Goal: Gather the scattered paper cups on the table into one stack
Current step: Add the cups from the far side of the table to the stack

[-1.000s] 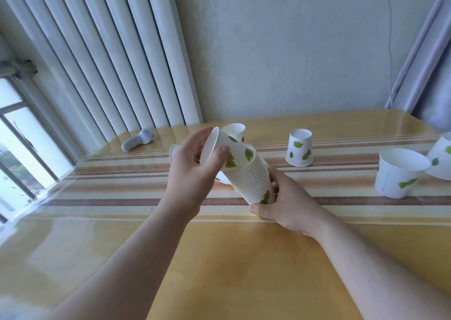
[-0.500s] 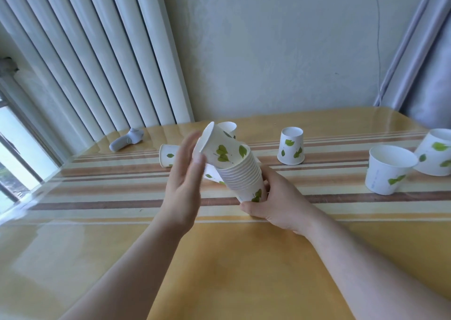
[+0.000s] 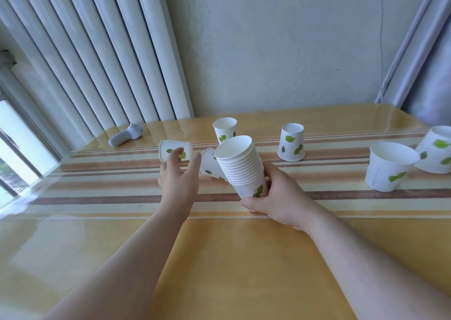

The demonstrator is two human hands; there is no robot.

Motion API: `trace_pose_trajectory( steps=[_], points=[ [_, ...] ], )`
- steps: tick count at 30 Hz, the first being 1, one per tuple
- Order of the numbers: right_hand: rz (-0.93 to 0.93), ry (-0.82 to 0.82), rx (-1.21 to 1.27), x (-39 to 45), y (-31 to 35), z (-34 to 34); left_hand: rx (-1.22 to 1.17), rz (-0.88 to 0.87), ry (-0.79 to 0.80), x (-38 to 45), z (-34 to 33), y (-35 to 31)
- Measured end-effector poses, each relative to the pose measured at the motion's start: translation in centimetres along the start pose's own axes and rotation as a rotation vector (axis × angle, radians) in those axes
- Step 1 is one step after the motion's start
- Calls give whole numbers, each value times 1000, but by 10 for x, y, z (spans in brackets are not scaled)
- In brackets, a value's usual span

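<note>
My right hand (image 3: 278, 197) grips the bottom of a tilted stack of white paper cups (image 3: 240, 166) printed with green leaves. My left hand (image 3: 179, 177) is empty, fingers apart, stretched out over the table toward two cups lying on their sides: one (image 3: 174, 150) just beyond my fingertips, another (image 3: 210, 164) partly hidden behind the stack. Farther back an upright cup (image 3: 224, 129) stands near the wall. An upside-down cup (image 3: 291, 145) stands to the right of the stack. At the far right are an upright cup (image 3: 389, 166) and a tilted cup (image 3: 436, 152).
The table (image 3: 231, 258) carries a glossy yellow cover with brown and cream stripes. A grey handheld controller (image 3: 124, 135) lies at the back left by the radiator. A window borders the left side, and a curtain hangs at the back right.
My left hand has let go of the top cup, which now sits seated in the stack, and has reached forward toward the cups lying on their sides. The right hand keeps hold of the stack.
</note>
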State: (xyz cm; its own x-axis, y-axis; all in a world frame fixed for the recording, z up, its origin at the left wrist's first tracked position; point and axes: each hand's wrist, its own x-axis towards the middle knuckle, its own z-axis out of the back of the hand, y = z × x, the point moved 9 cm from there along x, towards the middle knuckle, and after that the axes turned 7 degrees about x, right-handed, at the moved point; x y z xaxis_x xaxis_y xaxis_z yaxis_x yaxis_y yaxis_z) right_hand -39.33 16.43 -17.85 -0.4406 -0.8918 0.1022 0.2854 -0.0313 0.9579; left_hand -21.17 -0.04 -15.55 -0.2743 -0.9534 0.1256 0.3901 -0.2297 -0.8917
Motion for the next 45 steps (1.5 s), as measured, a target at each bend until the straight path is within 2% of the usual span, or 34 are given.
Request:
trace_pose_trajectory(
  steps=[3, 6, 8, 10, 14, 17, 19, 21, 26, 28, 33, 35, 37, 39, 40, 45],
  points=[
    [0, -1, 1, 1, 0, 0, 270, 45, 134, 17, -18, 25],
    [-3, -4, -6, 1, -1, 0, 246, -1, 135, 15, -22, 23],
    [-9, 4, -2, 1, -1, 0, 97, -3, 70, 11, -11, 21],
    [-7, 7, -4, 1, -1, 0, -158, 47, 32, 7, 2, 21],
    [0, 10, -4, 2, -1, -1, -601, 163, 65, 0, 10, 9],
    [3, 18, 14, 1, -1, -2, -828, 68, 85, -2, 18, -23],
    [11, 25, 11, 1, -1, -3, -895, -35, 88, -7, 25, -53],
    [12, 23, 2, 1, 0, -2, -839, -124, 101, -16, 30, -82],
    [7, 26, -15, -2, 2, -2, -378, -326, 176, -35, 15, -105],
    [13, 38, -23, -2, 5, -4, -338, -321, 189, -35, 9, -96],
    [0, 29, -5, -2, 2, -3, -423, -293, 250, -31, 4, -77],
    [-7, 22, 2, -2, -1, -2, -485, -232, 202, -20, 8, -58],
    [-9, 24, -9, -2, 1, -2, -468, -76, 48, 0, 18, -21],
    [-11, 25, -9, -1, 1, -2, -272, 94, -100, 21, 34, 20],
    [-14, 25, -8, -1, 1, -2, -152, 155, -125, 31, 41, 35],
    [1, 35, 2, 2, -1, -3, 100, 237, -35, 78, 42, 51]
  ],
)
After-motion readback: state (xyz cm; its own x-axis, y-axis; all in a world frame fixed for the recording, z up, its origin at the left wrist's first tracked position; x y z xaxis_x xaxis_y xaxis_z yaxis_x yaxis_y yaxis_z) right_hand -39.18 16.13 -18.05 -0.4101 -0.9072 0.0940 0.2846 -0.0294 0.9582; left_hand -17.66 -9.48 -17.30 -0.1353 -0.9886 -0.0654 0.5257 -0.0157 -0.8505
